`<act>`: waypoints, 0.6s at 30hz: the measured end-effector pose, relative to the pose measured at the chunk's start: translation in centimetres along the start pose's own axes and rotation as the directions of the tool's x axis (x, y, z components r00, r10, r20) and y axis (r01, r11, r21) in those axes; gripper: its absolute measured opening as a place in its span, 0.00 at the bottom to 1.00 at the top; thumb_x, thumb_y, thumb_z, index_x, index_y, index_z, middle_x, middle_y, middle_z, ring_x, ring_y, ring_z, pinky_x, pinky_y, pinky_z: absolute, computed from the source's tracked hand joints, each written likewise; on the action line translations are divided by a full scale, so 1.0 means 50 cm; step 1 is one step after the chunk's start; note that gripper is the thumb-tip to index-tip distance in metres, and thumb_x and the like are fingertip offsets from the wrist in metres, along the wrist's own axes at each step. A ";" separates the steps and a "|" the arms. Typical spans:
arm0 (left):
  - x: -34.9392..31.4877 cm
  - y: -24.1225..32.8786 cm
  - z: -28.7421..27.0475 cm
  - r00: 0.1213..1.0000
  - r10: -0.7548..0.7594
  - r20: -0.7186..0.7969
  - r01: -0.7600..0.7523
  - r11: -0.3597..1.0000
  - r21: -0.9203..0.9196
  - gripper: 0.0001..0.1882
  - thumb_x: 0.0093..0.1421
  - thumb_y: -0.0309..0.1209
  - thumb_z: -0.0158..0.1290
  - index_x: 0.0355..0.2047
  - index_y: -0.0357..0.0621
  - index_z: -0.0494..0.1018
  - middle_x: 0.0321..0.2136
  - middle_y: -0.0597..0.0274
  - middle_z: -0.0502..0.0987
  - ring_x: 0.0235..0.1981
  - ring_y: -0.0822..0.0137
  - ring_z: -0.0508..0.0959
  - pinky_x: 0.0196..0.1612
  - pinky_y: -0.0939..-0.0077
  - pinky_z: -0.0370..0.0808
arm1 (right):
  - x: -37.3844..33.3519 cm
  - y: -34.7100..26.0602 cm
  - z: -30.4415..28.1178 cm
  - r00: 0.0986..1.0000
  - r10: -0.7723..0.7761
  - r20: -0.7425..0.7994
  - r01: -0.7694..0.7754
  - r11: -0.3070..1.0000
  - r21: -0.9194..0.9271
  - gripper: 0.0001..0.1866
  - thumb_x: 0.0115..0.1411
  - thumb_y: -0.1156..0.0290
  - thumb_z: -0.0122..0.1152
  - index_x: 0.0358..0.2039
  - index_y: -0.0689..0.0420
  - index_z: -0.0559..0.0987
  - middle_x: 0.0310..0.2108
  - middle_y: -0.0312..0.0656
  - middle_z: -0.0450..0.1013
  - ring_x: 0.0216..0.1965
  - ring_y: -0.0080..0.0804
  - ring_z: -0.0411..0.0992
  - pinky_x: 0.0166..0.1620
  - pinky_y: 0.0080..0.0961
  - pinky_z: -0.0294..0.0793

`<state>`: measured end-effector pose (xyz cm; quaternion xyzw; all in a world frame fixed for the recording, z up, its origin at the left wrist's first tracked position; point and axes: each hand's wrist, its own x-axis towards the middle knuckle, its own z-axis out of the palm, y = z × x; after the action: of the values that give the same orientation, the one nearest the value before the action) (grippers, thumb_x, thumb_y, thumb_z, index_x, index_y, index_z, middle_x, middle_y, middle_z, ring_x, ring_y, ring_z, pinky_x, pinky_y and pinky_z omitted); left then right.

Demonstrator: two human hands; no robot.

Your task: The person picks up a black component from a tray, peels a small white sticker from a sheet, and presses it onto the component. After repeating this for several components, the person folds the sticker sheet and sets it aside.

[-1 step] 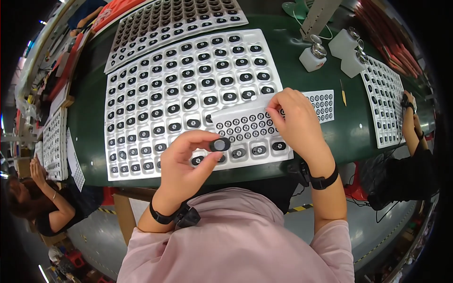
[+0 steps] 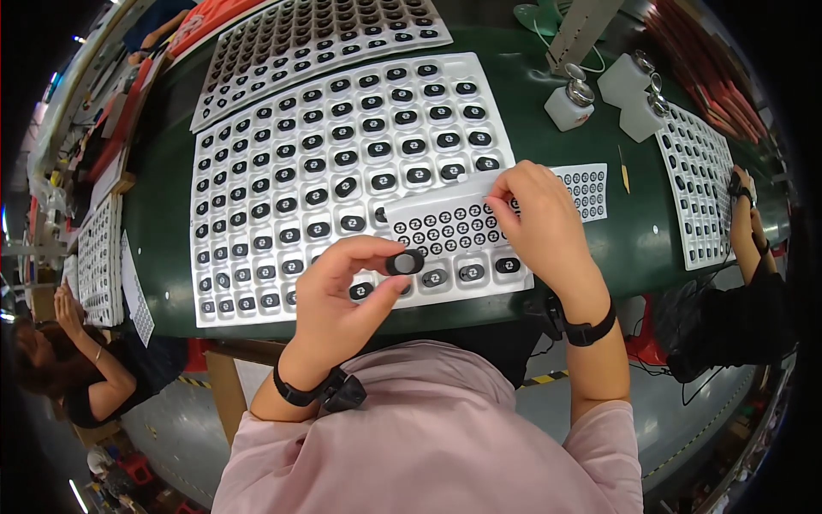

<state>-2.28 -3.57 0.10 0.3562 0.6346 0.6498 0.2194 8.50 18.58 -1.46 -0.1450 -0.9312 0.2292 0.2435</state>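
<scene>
My left hand [image 2: 338, 287] is closed in a pinch, thumb below and index finger above a small black oval casing [image 2: 405, 262] with a grey round face. It holds the casing above the near edge of a white plastic tray [image 2: 193, 322] filled with rows of similar black ovals. A white sheet of round black stickers [image 2: 445, 227] lies over the tray's near right part and reaches onto the table. My right hand [image 2: 539, 218] is closed at the sheet's middle, its thumb and index fingertips gripping there. Whether a single sticker is between them is hidden.
Behind lies a second filled tray [image 2: 334, 53]. White dispenser bottles [image 2: 569, 107] and a thin yellow-handled tool [image 2: 624, 177] are on the green table [image 2: 548, 77] at right. Co-workers sit at both sides, with another tray [image 2: 698, 188] by the right one's hand [image 2: 743, 193].
My left hand has shifted very slightly to the right with the casing. Otherwise the scene looks the same.
</scene>
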 end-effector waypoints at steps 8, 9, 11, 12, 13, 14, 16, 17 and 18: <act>0.007 -0.007 0.019 0.993 0.072 0.094 -0.074 0.997 0.021 0.17 0.51 0.16 0.59 0.42 0.35 0.74 0.37 0.59 0.79 0.34 0.72 0.78 0.39 0.80 0.75 | -0.020 -0.075 -0.059 0.980 0.056 0.191 -0.152 0.829 0.538 0.04 0.55 0.79 0.60 0.28 0.60 0.72 0.31 0.36 0.68 0.32 0.25 0.65 0.37 0.21 0.65; 0.006 -0.008 0.020 0.993 0.080 0.092 -0.083 0.996 0.032 0.17 0.51 0.16 0.59 0.42 0.36 0.75 0.37 0.59 0.79 0.34 0.72 0.78 0.39 0.80 0.75 | -0.019 -0.084 -0.062 0.971 0.039 0.235 -0.189 0.728 0.659 0.04 0.56 0.79 0.59 0.29 0.60 0.72 0.32 0.36 0.67 0.33 0.23 0.64 0.38 0.20 0.64; 0.004 -0.009 0.022 0.992 0.095 0.089 -0.100 0.993 0.055 0.17 0.50 0.17 0.60 0.42 0.37 0.75 0.36 0.59 0.79 0.34 0.72 0.78 0.38 0.80 0.76 | -0.015 -0.094 -0.064 0.954 0.034 0.297 -0.239 0.681 0.692 0.03 0.57 0.79 0.58 0.29 0.60 0.72 0.33 0.36 0.67 0.33 0.22 0.64 0.38 0.19 0.65; 0.004 -0.009 0.023 0.992 0.089 0.089 -0.094 0.994 0.054 0.17 0.50 0.17 0.60 0.42 0.37 0.75 0.36 0.59 0.79 0.34 0.72 0.78 0.38 0.80 0.76 | -0.013 -0.098 -0.064 0.935 0.019 0.353 -0.285 0.634 0.719 0.03 0.58 0.78 0.57 0.29 0.61 0.72 0.34 0.35 0.67 0.34 0.21 0.64 0.39 0.19 0.65; 0.005 -0.009 0.024 0.990 0.100 0.101 -0.106 0.992 0.063 0.17 0.50 0.17 0.60 0.42 0.37 0.75 0.36 0.59 0.79 0.33 0.72 0.79 0.38 0.80 0.75 | -0.011 -0.103 -0.065 0.913 0.001 0.408 -0.331 0.585 0.741 0.03 0.58 0.78 0.57 0.30 0.61 0.72 0.35 0.35 0.67 0.35 0.21 0.64 0.39 0.19 0.65; 0.006 -0.007 0.024 0.988 0.110 0.110 -0.118 0.990 0.073 0.17 0.50 0.17 0.60 0.42 0.38 0.76 0.35 0.60 0.79 0.33 0.72 0.79 0.37 0.80 0.75 | -0.006 -0.108 -0.069 0.911 -0.001 0.413 -0.335 0.583 0.740 0.03 0.58 0.78 0.57 0.30 0.61 0.72 0.35 0.35 0.67 0.35 0.21 0.64 0.39 0.19 0.65; 0.003 0.000 0.022 0.987 0.116 0.114 -0.126 0.989 0.083 0.17 0.50 0.17 0.60 0.42 0.38 0.76 0.35 0.60 0.79 0.32 0.72 0.79 0.37 0.80 0.75 | 0.003 -0.120 -0.077 0.873 0.008 0.488 -0.369 0.665 0.649 0.03 0.59 0.78 0.57 0.30 0.61 0.72 0.34 0.35 0.67 0.34 0.20 0.64 0.39 0.19 0.65; 0.002 0.006 0.021 0.987 0.088 0.131 -0.100 0.991 0.084 0.18 0.49 0.15 0.60 0.42 0.35 0.75 0.37 0.58 0.79 0.36 0.70 0.78 0.40 0.78 0.74 | 0.005 -0.123 -0.077 0.852 0.014 0.523 -0.380 0.704 0.600 0.03 0.59 0.78 0.57 0.30 0.61 0.72 0.34 0.35 0.67 0.34 0.20 0.64 0.39 0.19 0.65; 0.000 0.010 0.020 0.987 0.060 0.149 -0.074 0.994 0.086 0.18 0.49 0.14 0.59 0.42 0.33 0.74 0.39 0.56 0.78 0.39 0.69 0.77 0.44 0.77 0.73 | 0.004 -0.124 -0.074 0.849 0.012 0.528 -0.383 0.703 0.600 0.03 0.59 0.78 0.57 0.30 0.61 0.72 0.34 0.35 0.67 0.34 0.20 0.64 0.39 0.19 0.65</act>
<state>-1.46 -2.94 0.55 0.4336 0.6336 0.5992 0.2268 9.27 14.68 4.56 -0.0847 -0.7871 0.6109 0.0103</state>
